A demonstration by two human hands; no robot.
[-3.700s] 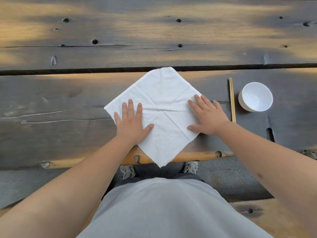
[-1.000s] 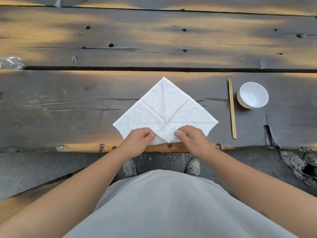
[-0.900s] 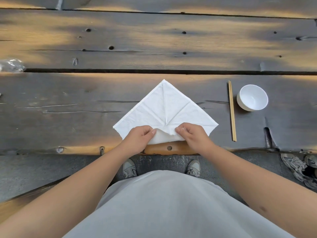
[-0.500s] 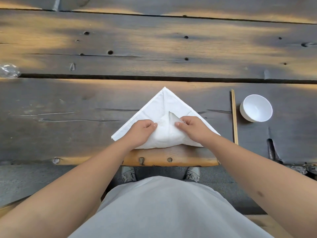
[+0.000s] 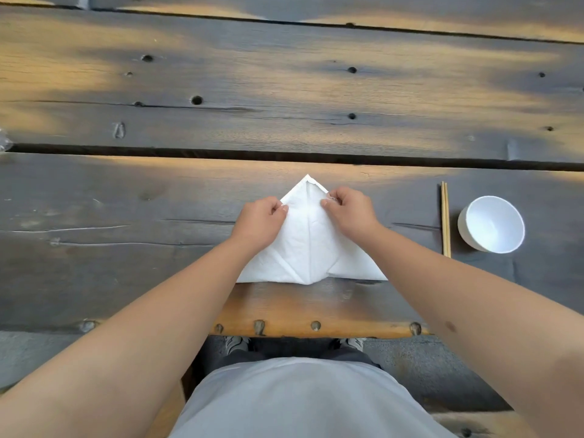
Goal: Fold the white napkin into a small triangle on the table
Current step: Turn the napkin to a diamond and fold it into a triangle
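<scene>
Wooden desk (image 5: 126,263) holds the white napkin (image 5: 311,248) folded into a triangle near its front edge, with the left hand (image 5: 260,224) and right hand (image 5: 349,213) each pinching a side near the top, then chopsticks (image 5: 445,219) and a white bowl (image 5: 491,224).

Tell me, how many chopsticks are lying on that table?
2. The chopsticks lie side by side as a pair, between the white napkin and the white bowl. None seem hidden.

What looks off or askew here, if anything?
Little stands out. The napkin folds neatly into a triangle, both hands pinching near its apex. Its folded-up flap bulges slightly at the near edge. Chopsticks and bowl sit tidy.
</scene>
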